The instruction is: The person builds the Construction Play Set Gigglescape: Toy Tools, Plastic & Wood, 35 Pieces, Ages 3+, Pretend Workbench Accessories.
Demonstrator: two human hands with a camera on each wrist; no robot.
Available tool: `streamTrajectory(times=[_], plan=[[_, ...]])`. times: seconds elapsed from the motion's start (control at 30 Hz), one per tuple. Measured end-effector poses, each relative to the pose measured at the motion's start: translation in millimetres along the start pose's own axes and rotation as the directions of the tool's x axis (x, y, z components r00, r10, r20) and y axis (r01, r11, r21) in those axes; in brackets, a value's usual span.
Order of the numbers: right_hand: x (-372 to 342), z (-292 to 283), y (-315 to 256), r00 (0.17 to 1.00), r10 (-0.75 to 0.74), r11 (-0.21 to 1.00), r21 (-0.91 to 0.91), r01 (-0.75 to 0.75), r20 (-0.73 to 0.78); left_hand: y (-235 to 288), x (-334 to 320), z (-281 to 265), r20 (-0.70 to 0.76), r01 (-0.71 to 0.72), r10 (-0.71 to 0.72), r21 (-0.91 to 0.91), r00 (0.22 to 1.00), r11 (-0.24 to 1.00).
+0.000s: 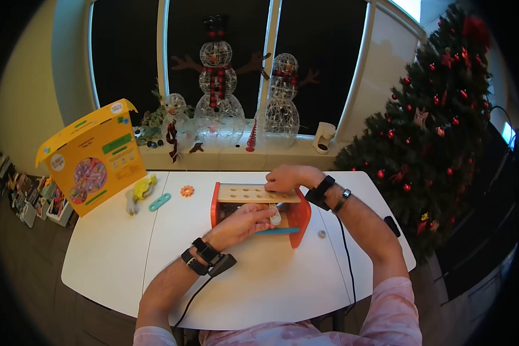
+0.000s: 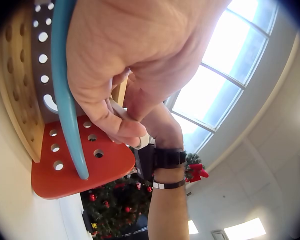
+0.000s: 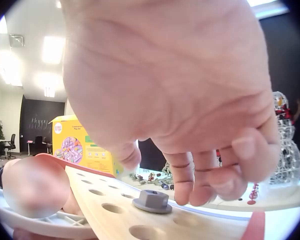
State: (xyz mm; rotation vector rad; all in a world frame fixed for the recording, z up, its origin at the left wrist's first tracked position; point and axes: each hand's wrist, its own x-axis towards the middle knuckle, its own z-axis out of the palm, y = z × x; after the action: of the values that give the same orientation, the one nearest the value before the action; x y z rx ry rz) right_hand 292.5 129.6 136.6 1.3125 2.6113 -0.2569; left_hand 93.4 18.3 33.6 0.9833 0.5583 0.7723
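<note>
A toy workbench with red side panels [image 1: 299,224] and a holed wooden top board [image 1: 242,198] stands on the table. At its front, my left hand [image 1: 240,224] pinches a pale piece with a rounded end [image 1: 276,219], above the blue bar [image 1: 282,231]. The left wrist view shows the piece [image 2: 142,142] between thumb and fingers. My right hand [image 1: 294,178] is over the right part of the top board. In the right wrist view a grey hex-headed bolt [image 3: 154,200] sits on the board beside the loosely bent fingers of my right hand [image 3: 170,85], with nothing seen between them.
Left of the workbench lie an orange gear [image 1: 187,191], a teal strip [image 1: 160,202] and a yellow-green and grey toy [image 1: 143,188], near a yellow box [image 1: 92,161]. A small grey piece [image 1: 322,234] lies to the right. Cables hang from both wrists.
</note>
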Motion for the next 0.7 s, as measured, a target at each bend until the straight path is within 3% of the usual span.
streamTrajectory(times=[0.03, 0.1, 0.2, 0.23, 0.3, 0.4, 0.7], plan=[[1, 2, 0, 1.0, 0.003, 1.0, 0.002, -0.003, -0.002, 1, 1, 0, 0.008, -0.001, 0.001, 0.018, 1.0, 1.0], [7, 4, -3, 0.988, 0.15, 0.988, -0.028, -0.15, 0.032, 2, 0, 2, 0.004, 0.005, -0.005, 0.011, 1.0, 1.0], [0, -6, -13, 0.983, 0.184, 0.983, 0.012, -0.185, 0.021, 1, 0, 1, -0.005, -0.004, 0.004, -0.003, 1.0, 1.0], [0, -5, -11, 0.983, 0.184, 0.983, 0.012, -0.184, 0.023, 0, 0, 2, 0.0, -0.016, 0.016, -0.007, 1.0, 1.0], [1, -1, -5, 0.999, 0.03, 1.0, 0.007, -0.03, 0.021, 1, -1, 2, -0.004, -0.005, 0.005, 0.01, 1.0, 1.0], [12, 10, 4, 1.0, -0.001, 0.999, -0.037, 0.002, 0.031, 2, -1, 2, -0.007, 0.004, -0.004, 0.03, 1.0, 1.0], [10, 10, -2, 0.999, 0.028, 0.997, -0.077, -0.029, -0.016, 1, 2, -1, 0.013, 0.019, -0.019, 0.039, 1.0, 0.999]])
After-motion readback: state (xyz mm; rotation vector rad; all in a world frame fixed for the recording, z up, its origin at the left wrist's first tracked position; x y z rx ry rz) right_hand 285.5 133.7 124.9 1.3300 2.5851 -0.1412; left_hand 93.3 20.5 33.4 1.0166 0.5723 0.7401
